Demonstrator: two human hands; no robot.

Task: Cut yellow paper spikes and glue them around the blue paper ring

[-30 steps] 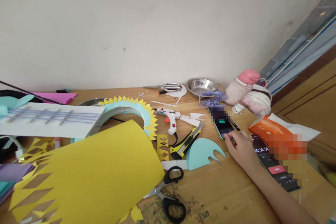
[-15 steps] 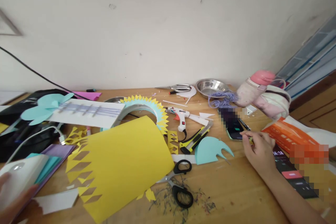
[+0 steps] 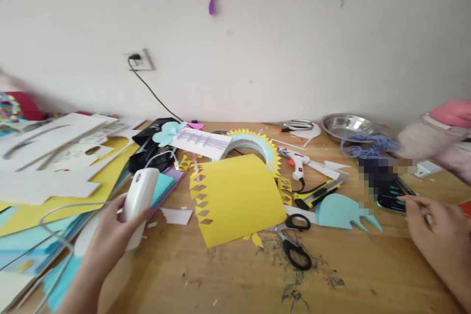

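My left hand (image 3: 110, 230) is wrapped around a white power bank (image 3: 140, 194), held tilted above the table's left side. A white cable (image 3: 53, 225) loops near that wrist. At the right, my right hand (image 3: 432, 235) is closed, its fingertips at the lower edge of a dark phone (image 3: 392, 195). What its curled fingers hold, if anything, I cannot make out. Between the hands lies a yellow paper sheet (image 3: 235, 196) with diamond cut-outs along its left edge. Black-handled scissors (image 3: 297, 250) rest by its right corner, beside a light blue paper cutout (image 3: 348, 211).
A yellow utility knife (image 3: 318, 195) and a white glue gun (image 3: 299, 163) lie behind the scissors. Farther back are a paper ring (image 3: 270, 154), a metal bowl (image 3: 346, 127) and purple yarn (image 3: 368, 146). Stacked white boards (image 3: 55, 142) cover the left side.
The view has turned left, bringing the wall socket and stacked boards into sight. My left hand and the power bank now show fully. My right hand stays by the phone.
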